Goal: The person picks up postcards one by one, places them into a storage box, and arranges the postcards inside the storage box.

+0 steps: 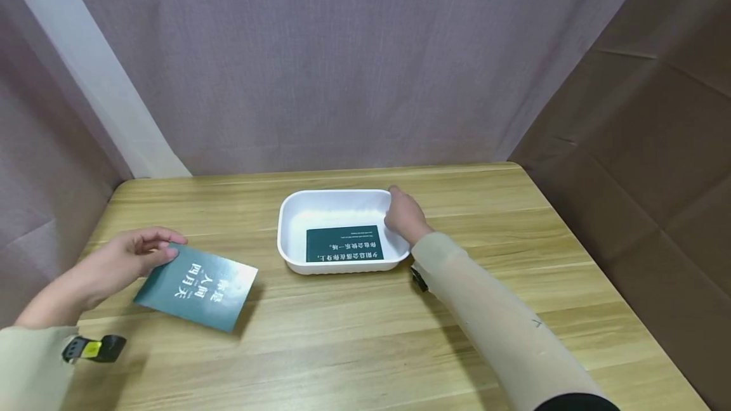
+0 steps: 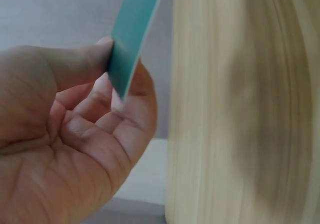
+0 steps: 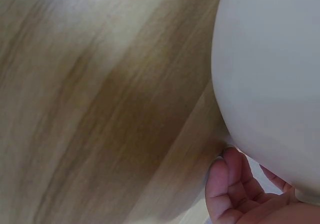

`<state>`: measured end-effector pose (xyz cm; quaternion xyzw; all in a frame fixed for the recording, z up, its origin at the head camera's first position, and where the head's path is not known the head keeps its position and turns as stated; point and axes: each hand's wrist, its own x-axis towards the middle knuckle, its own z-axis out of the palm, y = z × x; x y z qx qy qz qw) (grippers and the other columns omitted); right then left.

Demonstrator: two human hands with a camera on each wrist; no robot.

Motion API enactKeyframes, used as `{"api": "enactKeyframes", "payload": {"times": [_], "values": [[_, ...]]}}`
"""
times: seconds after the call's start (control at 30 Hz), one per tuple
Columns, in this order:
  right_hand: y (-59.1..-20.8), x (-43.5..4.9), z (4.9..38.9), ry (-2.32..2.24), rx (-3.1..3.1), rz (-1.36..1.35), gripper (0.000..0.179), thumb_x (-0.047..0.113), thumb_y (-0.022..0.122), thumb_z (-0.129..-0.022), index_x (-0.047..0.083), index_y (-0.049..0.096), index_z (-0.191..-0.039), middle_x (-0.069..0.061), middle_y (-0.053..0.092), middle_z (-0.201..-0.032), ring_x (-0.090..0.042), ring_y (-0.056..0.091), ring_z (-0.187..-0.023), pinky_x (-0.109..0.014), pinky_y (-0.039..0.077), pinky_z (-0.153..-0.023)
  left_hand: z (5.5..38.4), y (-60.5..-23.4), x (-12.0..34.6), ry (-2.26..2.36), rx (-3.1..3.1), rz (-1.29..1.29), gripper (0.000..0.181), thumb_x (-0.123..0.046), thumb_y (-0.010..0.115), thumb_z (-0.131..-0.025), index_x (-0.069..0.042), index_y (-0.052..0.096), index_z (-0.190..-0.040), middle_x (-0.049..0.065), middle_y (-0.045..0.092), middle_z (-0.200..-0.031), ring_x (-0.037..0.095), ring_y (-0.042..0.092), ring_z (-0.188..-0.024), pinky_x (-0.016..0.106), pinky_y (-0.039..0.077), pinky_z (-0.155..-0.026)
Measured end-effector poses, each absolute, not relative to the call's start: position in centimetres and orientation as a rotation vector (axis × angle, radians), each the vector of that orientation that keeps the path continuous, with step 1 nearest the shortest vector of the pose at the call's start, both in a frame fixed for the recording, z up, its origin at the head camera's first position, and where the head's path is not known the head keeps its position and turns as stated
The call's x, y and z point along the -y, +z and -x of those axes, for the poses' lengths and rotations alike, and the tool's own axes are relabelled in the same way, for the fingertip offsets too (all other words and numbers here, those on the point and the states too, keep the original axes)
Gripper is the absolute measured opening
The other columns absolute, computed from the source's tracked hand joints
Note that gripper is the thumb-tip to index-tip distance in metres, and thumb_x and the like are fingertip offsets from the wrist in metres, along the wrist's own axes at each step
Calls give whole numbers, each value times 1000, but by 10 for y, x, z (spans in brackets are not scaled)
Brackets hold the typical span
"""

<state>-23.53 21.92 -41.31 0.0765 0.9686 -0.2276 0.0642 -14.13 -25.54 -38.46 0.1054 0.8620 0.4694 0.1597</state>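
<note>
My left hand (image 1: 122, 265) pinches one corner of a green card (image 1: 197, 287) with white Chinese characters, held tilted above the left part of the table. In the left wrist view, the thumb and fingers (image 2: 137, 104) meet on the card's edge (image 2: 131, 39). A white plastic tray (image 1: 337, 267) stands mid-table, and a second dark green printed card (image 1: 342, 245) lies inside it. At the tray's right end, my right hand (image 1: 407, 215) grips the rim. The right wrist view shows its curled fingers (image 3: 235, 184) against the tray's outer wall (image 3: 270, 74); the thumb is mostly hidden.
The wood-grain table (image 1: 342, 347) has rounded far corners. Behind it hangs a greyish-purple curtain (image 1: 342, 68) with a pale strip (image 1: 103, 62) at left. Brown cloth (image 1: 645, 163) borders the right side. A black-and-yellow band (image 1: 94, 349) is on the left wrist.
</note>
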Motion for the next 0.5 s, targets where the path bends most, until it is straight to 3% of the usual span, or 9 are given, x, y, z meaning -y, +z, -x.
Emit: {"api": "enactKeyframes", "payload": {"times": [0.13, 0.5], "values": [[-414, -220, 236, -685, -2924, -235, 71, -3, 60, -86, 8, 30, -150, -23, 53, -132, -37, 53, -116, -49, 47, -97, 146, -380, 243, 1392, -2464, -255, 43, -29, 56, -99, -1, 50, -131, 12, 61, -104, 14, 58, -85, 30, 54, -69], [-414, -222, 235, -695, -2919, -227, 71, -3, 59, -87, 8, 29, -150, -23, 52, -132, -37, 53, -116, -49, 47, -98, 163, -371, 195, 1586, -2453, -248, 35, -23, 56, -99, 1, 50, -125, 17, 55, -111, 13, 62, -88, 28, 57, -77]]}}
